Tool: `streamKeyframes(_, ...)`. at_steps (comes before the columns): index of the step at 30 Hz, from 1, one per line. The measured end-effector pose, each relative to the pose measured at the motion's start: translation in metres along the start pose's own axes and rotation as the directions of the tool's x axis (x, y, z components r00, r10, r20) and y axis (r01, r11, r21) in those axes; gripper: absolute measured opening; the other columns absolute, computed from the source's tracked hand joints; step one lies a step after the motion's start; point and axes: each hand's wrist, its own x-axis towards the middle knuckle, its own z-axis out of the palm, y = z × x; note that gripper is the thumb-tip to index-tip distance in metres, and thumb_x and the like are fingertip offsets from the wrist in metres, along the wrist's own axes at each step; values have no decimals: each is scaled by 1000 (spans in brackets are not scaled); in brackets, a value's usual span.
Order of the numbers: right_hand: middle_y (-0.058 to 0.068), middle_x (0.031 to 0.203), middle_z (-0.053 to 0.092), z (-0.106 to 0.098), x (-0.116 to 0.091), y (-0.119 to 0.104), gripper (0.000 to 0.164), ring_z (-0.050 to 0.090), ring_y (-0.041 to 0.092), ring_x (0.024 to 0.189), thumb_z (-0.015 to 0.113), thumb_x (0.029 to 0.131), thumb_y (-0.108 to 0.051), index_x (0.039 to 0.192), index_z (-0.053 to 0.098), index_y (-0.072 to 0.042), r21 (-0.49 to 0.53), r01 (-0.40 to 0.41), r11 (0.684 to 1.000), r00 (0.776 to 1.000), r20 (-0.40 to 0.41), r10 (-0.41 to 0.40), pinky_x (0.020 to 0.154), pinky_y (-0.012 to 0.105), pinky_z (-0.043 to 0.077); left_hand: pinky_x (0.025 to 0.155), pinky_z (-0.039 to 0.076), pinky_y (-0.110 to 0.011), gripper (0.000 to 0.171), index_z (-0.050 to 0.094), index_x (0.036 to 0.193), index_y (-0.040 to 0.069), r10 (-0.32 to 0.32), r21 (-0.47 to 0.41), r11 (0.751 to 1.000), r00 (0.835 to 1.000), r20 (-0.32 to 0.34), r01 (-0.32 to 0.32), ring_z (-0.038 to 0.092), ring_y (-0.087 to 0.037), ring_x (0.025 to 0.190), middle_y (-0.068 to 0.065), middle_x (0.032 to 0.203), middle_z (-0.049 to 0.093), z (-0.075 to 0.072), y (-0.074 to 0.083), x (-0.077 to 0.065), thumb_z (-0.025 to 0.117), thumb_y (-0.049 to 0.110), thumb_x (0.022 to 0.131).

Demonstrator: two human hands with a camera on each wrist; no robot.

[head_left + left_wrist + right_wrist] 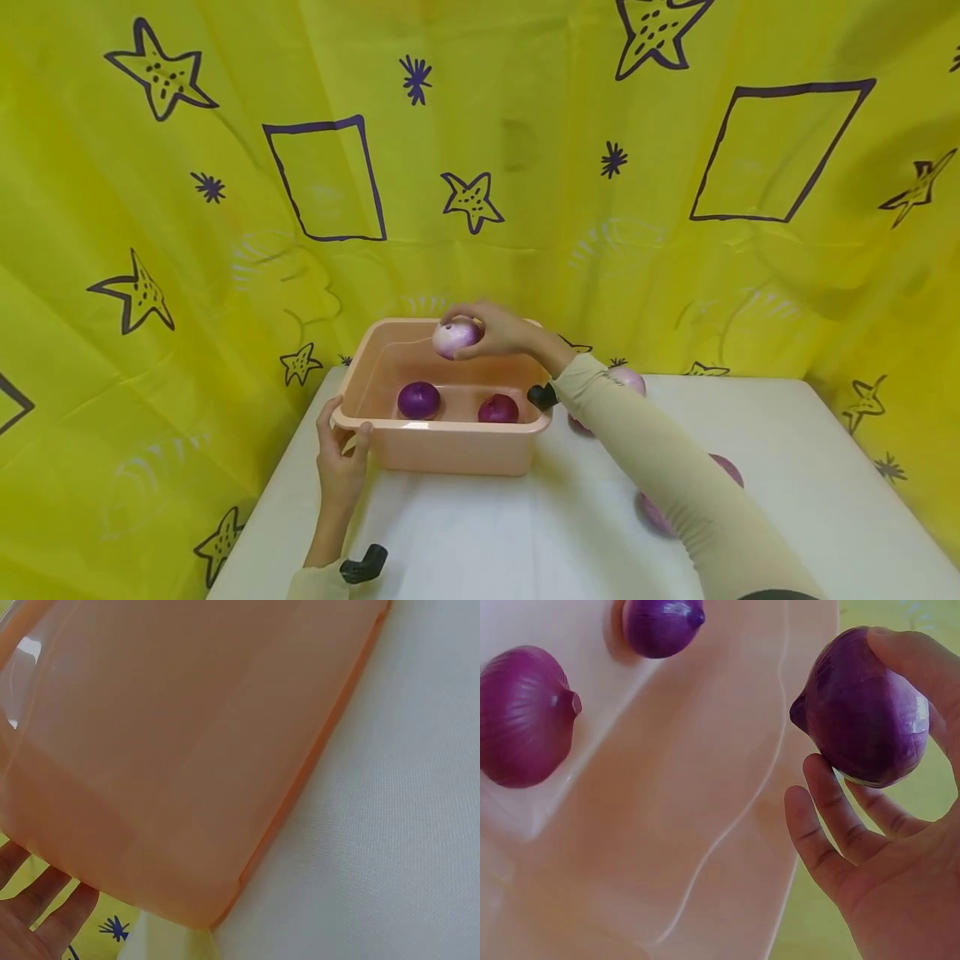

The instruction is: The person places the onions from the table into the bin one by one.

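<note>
My right hand (501,332) holds a purple onion (454,337) between thumb and fingers, up over the back part of a peach plastic bin (450,454). In the right wrist view this onion (870,709) shows its pointed tip, with some fingers spread below it. Two more onions lie on the bin floor: a dark purple onion (419,401) on the left and a redder onion (498,409) on the right. At the bin's front left corner my left hand (341,475) grips the rim, thumb at the front and fingers along the left side.
Right of the bin, several onions lie on the white table (810,483), partly hidden by my right forearm; a pale onion (628,381) is at the back and a pink-purple onion (656,517) nearer. A yellow patterned curtain (540,125) hangs behind the table and along its sides.
</note>
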Motion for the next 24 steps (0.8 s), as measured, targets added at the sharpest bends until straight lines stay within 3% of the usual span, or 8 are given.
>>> streamKeyframes(7,8,120,66,7,2,-2,51,54,24,106,85,85,-23,131,64,-14,-32,-12,999,1000,28,13,89,33,51,86,50,-11,66,29,158,23,15,-9,1000,1000,2,-15,56,-26,120,-15,157,44,0,1,0,63,15,102)
streamKeyframes(12,14,125,63,9,3,-5,58,53,28,112,86,85,-23,137,61,-13,-2,-55,998,997,47,55,93,41,53,87,50,-11,66,28,158,22,19,-3,1000,1000,1,-19,56,-21,117,-15,156,45,0,0,0,62,14,102)
streamKeyframes(19,25,146,44,6,-2,-6,75,49,42,131,82,89,-29,154,44,-21,47,-178,983,981,82,173,104,54,47,86,49,-10,67,28,158,22,22,-22,1000,1000,6,-22,56,-32,124,-14,158,42,0,0,0,64,14,102)
streamKeyframes(24,26,148,42,5,-4,-6,76,48,43,132,82,89,-29,154,43,-20,73,-174,982,983,75,168,104,56,48,86,49,-10,67,28,158,22,25,-17,1000,1000,3,-25,56,-35,126,-14,159,41,0,0,-1,63,14,102)
